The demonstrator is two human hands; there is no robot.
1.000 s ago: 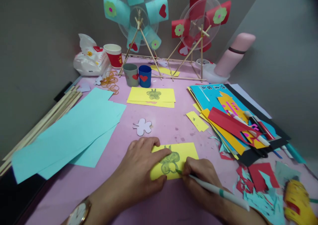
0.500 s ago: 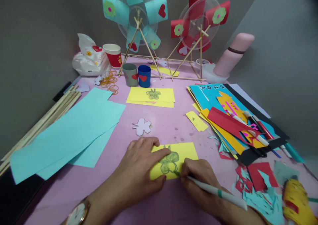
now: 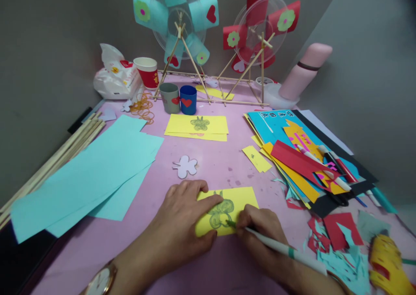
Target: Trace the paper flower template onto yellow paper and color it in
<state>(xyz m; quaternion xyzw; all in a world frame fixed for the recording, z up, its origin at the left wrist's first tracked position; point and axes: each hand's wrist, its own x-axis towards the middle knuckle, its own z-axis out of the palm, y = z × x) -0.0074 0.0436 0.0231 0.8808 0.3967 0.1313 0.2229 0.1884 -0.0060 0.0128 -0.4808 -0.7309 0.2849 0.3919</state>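
Observation:
A yellow paper card (image 3: 245, 198) lies on the pink tabletop, bearing a green butterfly drawing (image 3: 221, 211). My left hand (image 3: 185, 214) rests flat on the card's left side, thumb and forefinger spread around the drawing. In my right hand (image 3: 258, 234) is a white marker (image 3: 276, 244) with a green tip, which meets the butterfly's lower right wing. Just beyond my left hand lies a pale butterfly cutout (image 3: 186, 166). Farther back are more yellow cards (image 3: 212, 123), the top one with a similar green butterfly.
Pale blue sheets (image 3: 97, 169) and wooden sticks (image 3: 55, 160) lie at left. Two small cups (image 3: 188, 100) and paper pinwheels on stick frames (image 3: 180, 32) stand at the back. Coloured papers (image 3: 269, 121), markers (image 3: 344, 167) and paper scraps (image 3: 344, 260) cover the right, near a pink bottle (image 3: 305, 69).
The marker's tip has shifted slightly up and left within the lower right wing, its shaft moving with it. My left hand and the card hold their place.

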